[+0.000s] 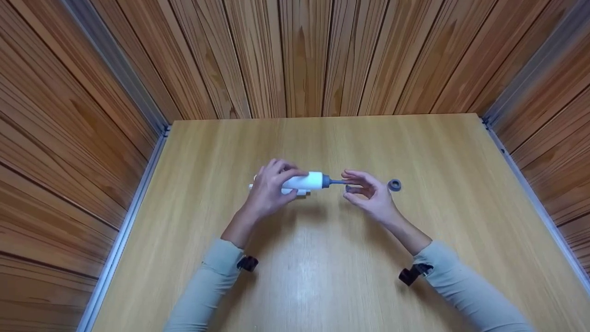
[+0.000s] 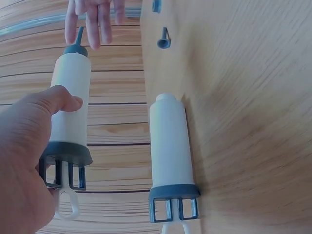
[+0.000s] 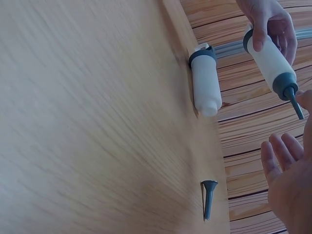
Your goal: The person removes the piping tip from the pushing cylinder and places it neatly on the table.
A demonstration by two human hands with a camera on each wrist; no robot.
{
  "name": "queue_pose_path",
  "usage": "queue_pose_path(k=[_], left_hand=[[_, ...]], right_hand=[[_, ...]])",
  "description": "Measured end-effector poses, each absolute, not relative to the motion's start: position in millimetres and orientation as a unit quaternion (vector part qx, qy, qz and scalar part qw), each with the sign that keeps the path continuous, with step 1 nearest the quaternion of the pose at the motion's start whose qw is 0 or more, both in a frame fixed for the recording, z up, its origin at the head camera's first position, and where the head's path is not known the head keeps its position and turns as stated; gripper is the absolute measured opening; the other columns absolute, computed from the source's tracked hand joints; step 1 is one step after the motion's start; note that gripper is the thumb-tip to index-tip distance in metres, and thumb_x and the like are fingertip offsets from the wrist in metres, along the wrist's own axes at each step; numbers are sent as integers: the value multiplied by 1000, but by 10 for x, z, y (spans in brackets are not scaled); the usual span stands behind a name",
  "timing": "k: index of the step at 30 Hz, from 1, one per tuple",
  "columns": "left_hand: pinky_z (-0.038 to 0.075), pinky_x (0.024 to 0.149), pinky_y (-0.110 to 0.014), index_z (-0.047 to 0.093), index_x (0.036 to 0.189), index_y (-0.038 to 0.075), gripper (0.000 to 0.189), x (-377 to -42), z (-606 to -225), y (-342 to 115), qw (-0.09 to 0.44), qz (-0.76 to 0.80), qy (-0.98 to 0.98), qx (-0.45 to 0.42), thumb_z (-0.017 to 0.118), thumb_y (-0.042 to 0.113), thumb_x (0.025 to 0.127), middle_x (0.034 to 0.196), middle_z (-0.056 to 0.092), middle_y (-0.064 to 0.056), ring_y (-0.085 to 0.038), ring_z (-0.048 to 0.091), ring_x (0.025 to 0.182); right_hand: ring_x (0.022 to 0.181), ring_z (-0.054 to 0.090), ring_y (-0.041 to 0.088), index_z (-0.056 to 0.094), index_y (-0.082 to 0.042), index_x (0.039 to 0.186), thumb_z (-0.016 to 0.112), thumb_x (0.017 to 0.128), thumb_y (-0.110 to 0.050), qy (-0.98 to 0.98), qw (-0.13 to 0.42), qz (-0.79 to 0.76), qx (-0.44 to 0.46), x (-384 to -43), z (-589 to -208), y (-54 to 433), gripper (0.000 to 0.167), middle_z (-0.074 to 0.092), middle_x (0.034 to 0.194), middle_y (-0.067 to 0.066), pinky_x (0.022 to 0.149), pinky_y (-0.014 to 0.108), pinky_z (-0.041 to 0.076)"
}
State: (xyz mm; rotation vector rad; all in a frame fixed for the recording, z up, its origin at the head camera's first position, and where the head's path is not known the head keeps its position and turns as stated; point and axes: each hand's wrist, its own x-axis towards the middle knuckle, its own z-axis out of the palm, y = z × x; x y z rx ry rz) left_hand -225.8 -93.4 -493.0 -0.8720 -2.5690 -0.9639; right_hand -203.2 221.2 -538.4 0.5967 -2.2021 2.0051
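My left hand [image 1: 269, 189] grips a white syringe [image 1: 309, 180] by its barrel, raised above the table. A grey nozzle [image 2: 79, 39] is fitted on its front end; a slotted grey collar [image 2: 67, 153] and a white ring handle [image 2: 68, 204] are at its back. My right hand [image 1: 371, 193] hovers by the nozzle tip with its fingers spread and loosely bent; whether a fingertip touches the nozzle I cannot tell. Below lies a second white syringe [image 2: 169, 141] with a bare front end. A loose grey nozzle [image 3: 208, 197] lies on the table beneath the right hand.
Right of my right hand lies a grey ring [image 1: 394, 185] on the wooden table [image 1: 304, 267]. Wood-plank walls [image 1: 304, 60] close off the back and both sides, with metal rails [image 1: 124, 230] along the table's side edges.
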Motion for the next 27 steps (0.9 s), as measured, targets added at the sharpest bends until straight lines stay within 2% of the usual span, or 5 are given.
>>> queue_pose_path(k=[4,11,13,20,27], left_hand=[[56,106,-58,82,133,19,41,-2209,-4917,-918,135,-325,-882,-315,92,15,93,135,76,-11,-36,66,128],[59,110,-59,82,133,20,44,-2135,-4888,-887,126,-320,-878,-331,94,17,91,133,76,-10,-34,68,126],[60,110,-57,82,134,21,45,-2122,-4879,-876,123,-317,-878,-338,93,18,91,133,76,-10,-33,68,126],[65,107,-49,80,138,23,47,-2072,-4812,-837,107,-301,-876,-361,93,25,92,133,75,-7,-30,70,124],[66,105,-48,79,139,25,48,-2022,-4784,-814,100,-286,-875,-379,92,29,93,134,75,-7,-30,71,123]], right_hand=[[128,76,9,63,8,150,78,95,15,-735,50,647,197,-2006,-5371,2200,57,71,145,32,105,29,65],[120,76,0,61,11,149,79,96,13,-749,32,630,201,-1964,-5332,2178,56,73,139,35,100,21,64],[120,77,1,61,11,149,78,96,13,-749,31,630,205,-1946,-5318,2182,56,76,137,29,100,21,64],[119,76,2,62,9,147,79,94,15,-752,34,617,230,-1894,-5253,2198,56,77,130,-14,99,21,64],[114,77,3,63,11,142,79,93,15,-756,37,608,238,-1859,-5214,2178,52,77,126,-16,101,20,63]])
